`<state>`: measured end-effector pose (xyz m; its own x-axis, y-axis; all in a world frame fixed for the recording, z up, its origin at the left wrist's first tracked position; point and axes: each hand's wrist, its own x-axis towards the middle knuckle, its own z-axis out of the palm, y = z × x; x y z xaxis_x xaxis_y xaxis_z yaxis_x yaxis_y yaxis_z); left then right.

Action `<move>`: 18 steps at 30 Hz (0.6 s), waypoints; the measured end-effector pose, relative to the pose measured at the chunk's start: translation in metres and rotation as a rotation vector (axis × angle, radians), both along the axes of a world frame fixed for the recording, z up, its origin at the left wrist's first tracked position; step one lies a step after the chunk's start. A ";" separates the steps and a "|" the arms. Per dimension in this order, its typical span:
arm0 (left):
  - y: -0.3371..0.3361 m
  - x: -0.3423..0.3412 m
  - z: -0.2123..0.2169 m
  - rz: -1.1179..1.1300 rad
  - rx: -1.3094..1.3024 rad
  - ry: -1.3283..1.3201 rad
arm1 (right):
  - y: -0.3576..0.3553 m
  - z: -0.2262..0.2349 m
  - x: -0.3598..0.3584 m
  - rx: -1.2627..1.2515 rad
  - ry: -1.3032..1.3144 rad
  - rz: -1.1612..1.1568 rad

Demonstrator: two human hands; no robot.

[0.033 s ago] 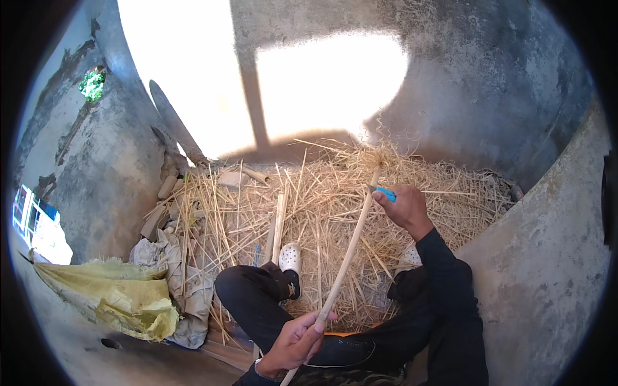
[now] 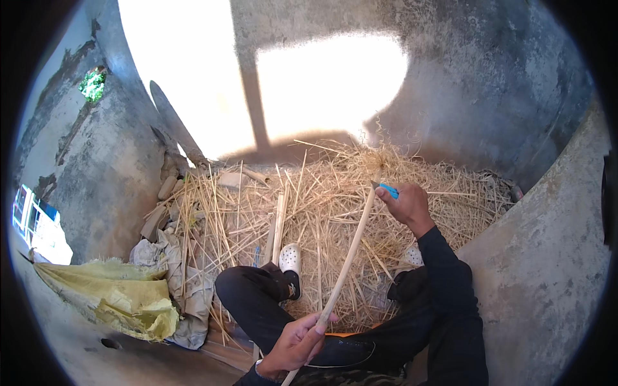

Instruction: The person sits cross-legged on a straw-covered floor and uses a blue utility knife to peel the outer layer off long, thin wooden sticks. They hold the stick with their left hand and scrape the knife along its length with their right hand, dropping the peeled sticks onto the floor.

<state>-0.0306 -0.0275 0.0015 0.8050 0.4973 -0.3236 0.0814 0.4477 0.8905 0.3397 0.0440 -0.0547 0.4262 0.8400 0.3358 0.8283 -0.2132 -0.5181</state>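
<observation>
A long pale stick (image 2: 351,257), which looks like split bamboo or cane, slants from my lap up toward the straw. My left hand (image 2: 299,344) is closed around its lower part, above my crossed legs. In my right hand (image 2: 409,207) is a knife with a blue handle (image 2: 389,190). Its short dark blade rests at or very near the upper end of the stick. Thin curly shavings (image 2: 380,156) gather just beyond that end, against the straw pile.
Straw and thin strips (image 2: 335,225) cover the floor. Flat slats (image 2: 280,219) lie by my left white clog (image 2: 290,257). A yellow torn sack (image 2: 122,296) and grey cloth (image 2: 190,321) are at left. Concrete walls (image 2: 476,83) close in behind and at right.
My right hand and the knife have shifted very slightly right and away from me. My left hand and the stick look nearly the same.
</observation>
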 end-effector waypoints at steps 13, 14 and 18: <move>0.048 0.010 -0.030 0.114 0.316 0.037 | -0.017 0.001 -0.043 -0.086 0.159 0.141; 0.066 0.020 -0.032 0.111 0.369 0.011 | -0.023 -0.002 -0.040 -0.106 0.180 0.148; 0.131 0.040 -0.006 0.252 0.598 -0.066 | -0.014 -0.012 -0.045 -0.084 0.237 0.185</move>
